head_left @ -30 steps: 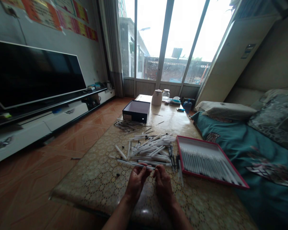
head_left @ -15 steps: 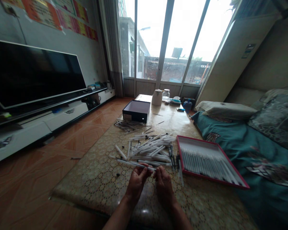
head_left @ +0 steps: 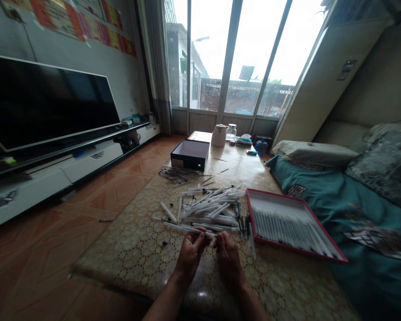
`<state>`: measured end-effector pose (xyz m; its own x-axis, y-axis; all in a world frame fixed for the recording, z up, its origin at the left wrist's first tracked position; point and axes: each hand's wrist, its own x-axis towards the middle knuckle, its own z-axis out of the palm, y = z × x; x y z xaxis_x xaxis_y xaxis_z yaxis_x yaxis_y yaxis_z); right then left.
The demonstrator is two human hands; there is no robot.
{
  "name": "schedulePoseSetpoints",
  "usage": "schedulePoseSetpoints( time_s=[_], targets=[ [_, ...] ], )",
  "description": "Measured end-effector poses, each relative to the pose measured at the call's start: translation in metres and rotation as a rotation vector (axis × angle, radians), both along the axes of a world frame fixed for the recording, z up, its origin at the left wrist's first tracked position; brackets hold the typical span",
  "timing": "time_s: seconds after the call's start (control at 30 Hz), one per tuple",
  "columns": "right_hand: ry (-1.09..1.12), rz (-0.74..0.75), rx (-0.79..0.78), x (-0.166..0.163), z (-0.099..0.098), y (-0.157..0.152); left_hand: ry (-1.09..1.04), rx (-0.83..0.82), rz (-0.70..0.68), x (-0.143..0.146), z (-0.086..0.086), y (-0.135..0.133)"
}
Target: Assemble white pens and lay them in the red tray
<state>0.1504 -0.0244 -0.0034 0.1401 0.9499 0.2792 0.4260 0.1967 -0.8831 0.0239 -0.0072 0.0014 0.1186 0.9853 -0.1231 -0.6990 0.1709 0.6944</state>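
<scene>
Near the front of the table, my left hand [head_left: 191, 249] is closed around a slim white pen [head_left: 210, 234]. My right hand [head_left: 227, 253] pinches the same pen at its right end, so it lies roughly level between both hands. Just beyond them spreads a loose pile of white pen barrels [head_left: 214, 207], with small black caps among them. To the right, a red-rimmed box lid [head_left: 296, 255] holds a row of clear pens with dark refills [head_left: 287, 229]. A small black cap [head_left: 164, 243] lies left of my left hand.
A dark blue box [head_left: 188, 162] stands farther back, with thin dark refills [head_left: 173, 174] before it. At the table's far end are a white kettle [head_left: 218, 136], a glass jar [head_left: 231, 132] and a tissue pack [head_left: 244, 141]. A sofa [head_left: 321, 191] flanks the right side.
Hardly anything differs. Both hands keep the pen at the same place, and the pile and boxes have not moved.
</scene>
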Motion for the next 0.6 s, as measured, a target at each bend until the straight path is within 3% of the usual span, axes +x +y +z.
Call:
schedulePoseSetpoints(
  time_s=[0.37, 0.47, 0.6],
  targets=[
    [-0.101, -0.027, 0.116, 0.0014, -0.0005, 0.0013, 0.071, 0.024, 0.000, 0.0017, -0.0026, 0.0017],
    [-0.228, -0.033, 0.238, 0.0012, 0.0006, 0.0017, 0.157, 0.057, -0.010, 0.0024, 0.0005, 0.0013],
    [-0.386, 0.033, 0.290, 0.0009, -0.0038, 0.0002, 0.216, 0.071, -0.019, 0.0045, 0.0028, 0.0003]
  ],
)
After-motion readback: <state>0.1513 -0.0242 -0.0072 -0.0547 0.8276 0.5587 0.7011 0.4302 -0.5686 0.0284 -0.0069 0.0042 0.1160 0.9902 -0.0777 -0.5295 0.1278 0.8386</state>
